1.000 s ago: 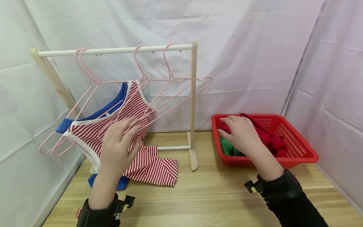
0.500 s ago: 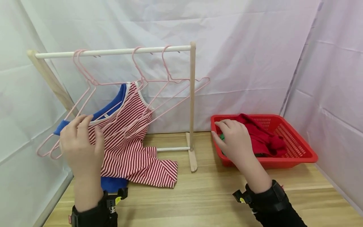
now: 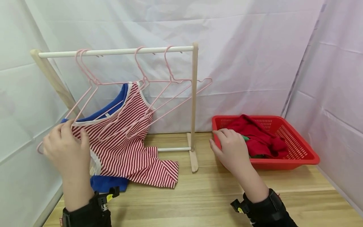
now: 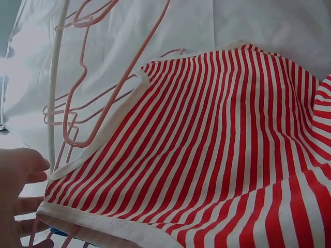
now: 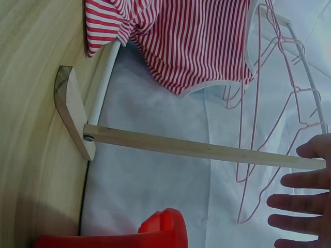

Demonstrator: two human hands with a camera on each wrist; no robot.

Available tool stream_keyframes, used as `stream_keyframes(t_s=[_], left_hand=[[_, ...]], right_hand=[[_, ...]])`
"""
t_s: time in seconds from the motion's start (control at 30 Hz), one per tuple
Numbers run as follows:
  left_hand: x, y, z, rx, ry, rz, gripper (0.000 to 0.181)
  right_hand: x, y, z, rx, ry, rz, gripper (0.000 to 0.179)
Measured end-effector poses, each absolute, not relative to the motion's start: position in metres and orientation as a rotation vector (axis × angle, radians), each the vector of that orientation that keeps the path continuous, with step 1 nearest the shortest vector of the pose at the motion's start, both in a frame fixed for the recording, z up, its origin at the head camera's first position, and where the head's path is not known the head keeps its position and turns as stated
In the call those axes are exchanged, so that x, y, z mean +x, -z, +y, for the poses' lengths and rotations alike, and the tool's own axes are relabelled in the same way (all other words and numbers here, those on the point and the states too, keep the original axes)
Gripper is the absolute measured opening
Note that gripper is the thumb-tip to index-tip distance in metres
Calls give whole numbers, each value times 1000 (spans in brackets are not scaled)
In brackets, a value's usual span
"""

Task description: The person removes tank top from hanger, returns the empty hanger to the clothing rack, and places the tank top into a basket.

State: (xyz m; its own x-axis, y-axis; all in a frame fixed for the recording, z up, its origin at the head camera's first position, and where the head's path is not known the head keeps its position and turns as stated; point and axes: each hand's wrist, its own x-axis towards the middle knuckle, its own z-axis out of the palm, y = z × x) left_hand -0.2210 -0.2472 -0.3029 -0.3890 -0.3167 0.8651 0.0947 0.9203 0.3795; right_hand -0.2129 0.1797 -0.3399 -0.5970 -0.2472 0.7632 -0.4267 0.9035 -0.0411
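A red-and-white striped top (image 3: pixel 124 135) hangs on a pink hanger (image 3: pixel 88 101) at the rack's left, in front of a blue garment (image 3: pixel 113 105) on another hanger. My left hand (image 3: pixel 68 151) is at the top's left shoulder. In the left wrist view, the thumb and fingers (image 4: pixel 26 205) are apart beside the white-trimmed shoulder edge; whether they touch the cloth is hard to tell. My right hand (image 3: pixel 231 151) hovers by the left corner of a red basket (image 3: pixel 300 160), holding nothing. Its fingers (image 5: pixel 300 204) are spread in the right wrist view.
A rack with a white rail (image 3: pixel 119 52) and wooden posts (image 3: pixel 194 94) stands on the wooden table (image 3: pixel 181 205). Bare pink hangers (image 3: pixel 170 82) hang at its right. Dark red cloth (image 3: pixel 263 138) and some green cloth lie in the basket. White sheets (image 3: pixel 255 47) enclose the back and sides.
My left hand has moved left from the front of the striped top to its left shoulder. My right hand has shifted down and slightly left, from over the basket to its front left corner.
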Motion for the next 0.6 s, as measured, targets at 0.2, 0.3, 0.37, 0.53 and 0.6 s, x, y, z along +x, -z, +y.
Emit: stream_keyframes(t_s=[0.2,0.3,0.37,0.53,0.6], left_hand=[[-220,302,-248,270,431,-2038,40],[-220,300,-247,322,402,-2066,45],[-220,298,-248,357,373,-2115,50],[-217,286,-253,504,319,-2477,66],[-217,280,-255,530,296,-2613,66]], right_hand=[[-214,345,179,508,-267,-2256,26],[-214,346,177,535,-254,-2259,26],[-214,346,176,552,-249,-2264,26],[-213,345,174,582,-238,-2281,28],[-212,344,173,593,-238,-2289,28]])
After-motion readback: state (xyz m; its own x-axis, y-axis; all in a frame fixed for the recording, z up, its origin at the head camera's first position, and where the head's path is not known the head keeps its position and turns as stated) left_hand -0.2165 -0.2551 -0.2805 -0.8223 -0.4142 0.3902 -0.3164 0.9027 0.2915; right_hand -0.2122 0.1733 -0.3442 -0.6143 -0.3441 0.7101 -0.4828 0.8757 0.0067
